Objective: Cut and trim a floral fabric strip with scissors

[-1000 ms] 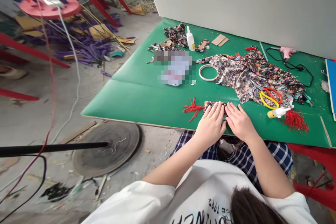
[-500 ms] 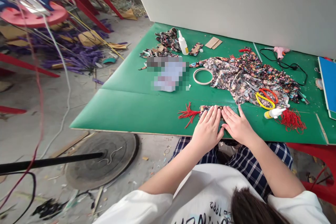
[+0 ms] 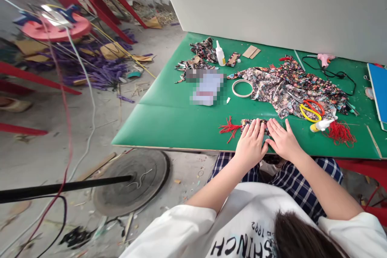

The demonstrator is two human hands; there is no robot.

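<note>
Both my hands lie flat on a small floral fabric piece (image 3: 248, 122) at the front of the green table. From its left end spreads a red tassel (image 3: 230, 128). My left hand (image 3: 251, 141) covers the middle of the piece with fingers straight. At its right end rests my right hand (image 3: 282, 138), fingers stretched out and thumb near the left one. Much of the piece is hidden under them. Just beyond lie floral cloth (image 3: 269, 88) and scissors (image 3: 311, 111) with red and yellow handles. A glue bottle (image 3: 322, 125) lies by red threads (image 3: 340, 134).
A roll of tape (image 3: 242, 88), an upright glue bottle (image 3: 220, 54), cardboard pieces (image 3: 251, 52) and fabric scraps (image 3: 202, 50) sit farther back. A pink glue gun (image 3: 325, 59) with its cord is at the back right. A blue board (image 3: 379, 94) borders the right side.
The view has shifted, so the table and its things appear farther right. Both hands stay flat on the fabric piece, with little visible movement relative to it.
</note>
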